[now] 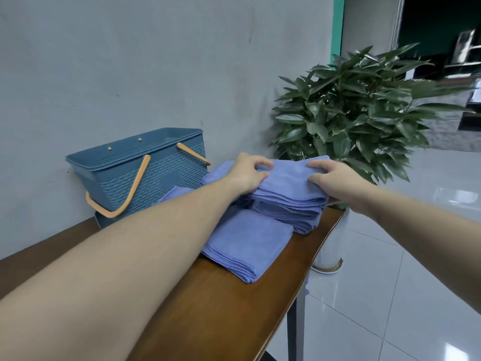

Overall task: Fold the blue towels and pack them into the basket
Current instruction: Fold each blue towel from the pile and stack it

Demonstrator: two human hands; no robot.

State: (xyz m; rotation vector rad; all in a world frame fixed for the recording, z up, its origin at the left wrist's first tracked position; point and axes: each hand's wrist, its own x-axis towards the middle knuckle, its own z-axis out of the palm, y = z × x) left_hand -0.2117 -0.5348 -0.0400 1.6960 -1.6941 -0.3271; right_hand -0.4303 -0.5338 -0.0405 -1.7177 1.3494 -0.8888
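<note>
Both forearms reach across the bench (pixel 213 308) so left hand (pixel 246 173) and right hand (pixel 335 178) curl fingers (pixel 263 162) over the towel stack (pixel 289 194), beside the basket (pixel 135 162), for lifting.

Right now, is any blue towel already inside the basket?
No: the basket interior that shows holds no towel, and the towel stack under both hands and the folded towel lie on the table.
</note>
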